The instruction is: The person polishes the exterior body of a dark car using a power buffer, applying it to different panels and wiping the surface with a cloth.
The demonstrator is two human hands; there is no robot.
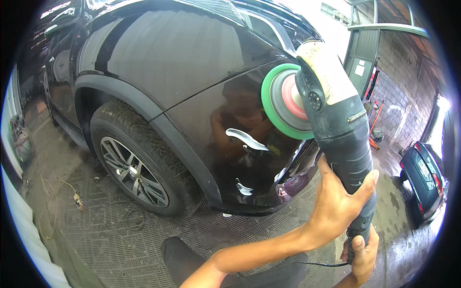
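Observation:
A car polisher point(338, 118) with a pale head and a black body stands tilted on the right. Its round backing plate carries a green-edged polishing pad point(270, 108), facing the dark bumper point(201, 122); whether it touches the paint I cannot tell. My left hand point(335, 205) wraps the polisher's ribbed body, with the thumb on the far side. Lower down, my right hand point(365, 252) grips the rear end, where a black power cord point(324, 265) comes out. White streaks of what looks like polishing compound point(246, 138) lie on the glossy bumper, with a smaller smear point(245, 189) below.
The dark vehicle's wheel point(135, 176) stands under a grey wheel-arch trim point(180, 144). Grating-like matting point(108, 234) covers the floor, and a cable end point(77, 201) lies at left. A dark green car point(425, 176) is parked at right, before a block wall point(399, 97).

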